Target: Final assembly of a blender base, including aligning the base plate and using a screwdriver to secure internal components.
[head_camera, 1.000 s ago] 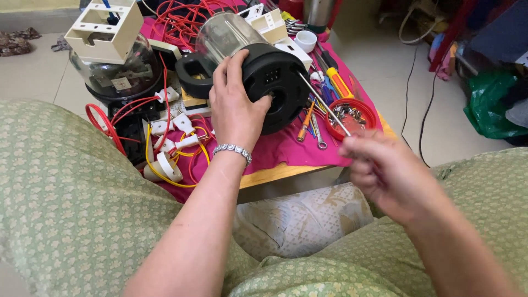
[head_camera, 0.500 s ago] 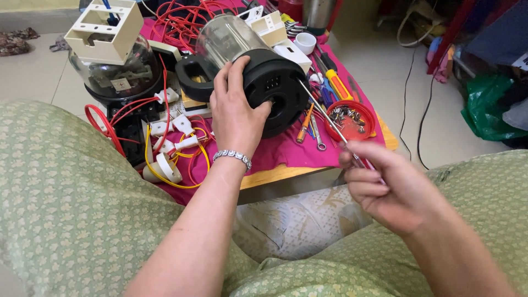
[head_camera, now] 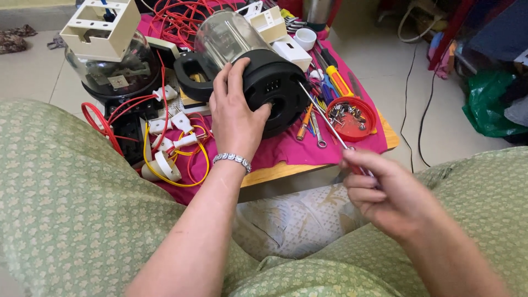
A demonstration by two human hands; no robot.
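A blender jug with a clear body and black base lies on its side on a low table, its underside facing me. My left hand, with a silver bracelet at the wrist, grips the black base from the left. My right hand holds a long thin screwdriver by its handle. The shaft slants up and left, and its tip touches the upper right of the black base.
A magenta cloth covers the wooden table. On it lie a red lid of screws, loose hand tools, red and yellow wires, white plugs, a second glass jar and a cream plastic housing. Green-patterned knees frame the view.
My right hand took up the screwdriver and moved closer to the table, bringing the tip onto the jug's base. My left hand kept its grip.
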